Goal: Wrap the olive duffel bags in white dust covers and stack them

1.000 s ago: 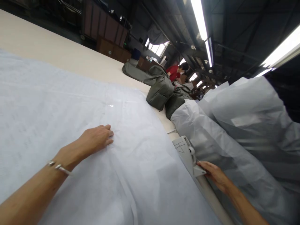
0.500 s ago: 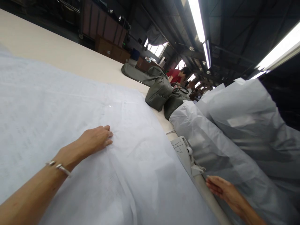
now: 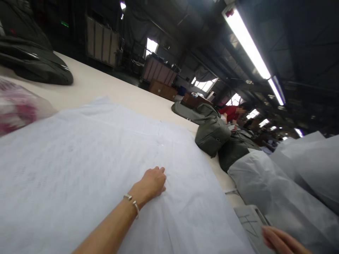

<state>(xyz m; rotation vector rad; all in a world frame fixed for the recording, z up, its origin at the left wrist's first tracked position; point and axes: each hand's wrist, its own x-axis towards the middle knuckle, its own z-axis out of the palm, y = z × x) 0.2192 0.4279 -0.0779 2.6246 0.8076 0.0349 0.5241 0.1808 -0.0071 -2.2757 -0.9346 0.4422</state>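
One white sheet point(image 3: 106, 162) spread over the table point(image 3: 113, 88)

From my remote seat, I see the white sheet filling the near part of the table, its far edge short of the table's edge. My left hand point(image 3: 152, 181) lies palm down on it, fingers loosely curled and a little apart, gripping nothing that I can see; I judge that its weight keeps the thin, creased material from sliding. A bracelet point(image 3: 136, 209) circles that wrist. My right hand point(image 3: 283, 241) is blurred and cut off by the lower edge, fingers together and bent. I cannot tell whether it holds anything or touches the pale fixture point(image 3: 250, 225) just beside it, which sits at the table's side, probably for easy reach.

Dark strokes on that fixture look handwritten, something like an H with a slanting mark; I can't read them surely. Faint grey print on the sheet is illegible, and I make out no brand. Green bags point(image 3: 213, 135) stand at the far end, apparently pushed aside for working room, near a person in red point(image 3: 230, 112). Wrapped bundles point(image 3: 280, 183) lie along the right.
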